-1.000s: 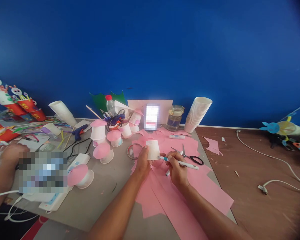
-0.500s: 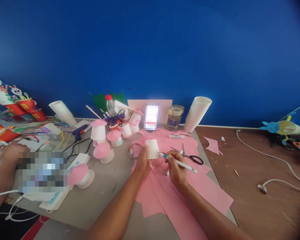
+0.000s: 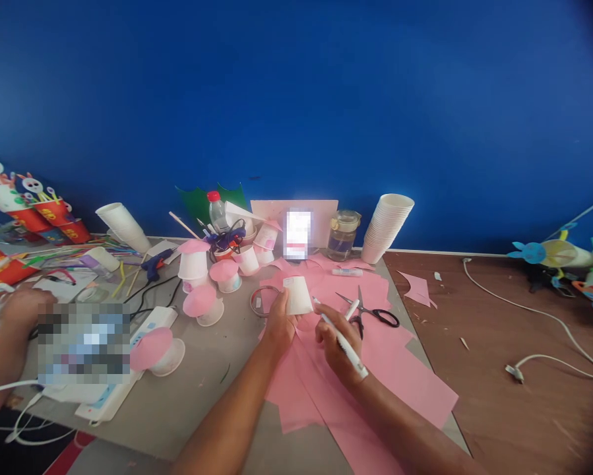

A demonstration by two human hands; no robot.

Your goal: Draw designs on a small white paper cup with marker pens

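My left hand is wrapped round a small white paper cup, its side turned toward me. Between the fingers of my right hand is a white marker, held like a pen, its front end near the cup's right edge. Whether the tip touches the cup I cannot tell. Black-handled scissors lie spread just right of that hand. Cut pink paper covers the table under both hands. A roll of tape rests left of the cup.
Several cups with pink cone tops stand to the left, near a power strip. Behind are a glass jar, a bright phone screen and stacked paper cups. Another person's hand is at far left.
My right hand has turned and drawn slightly left and down, so the marker now slopes more steeply. The cup in my left hand tilts a little more.
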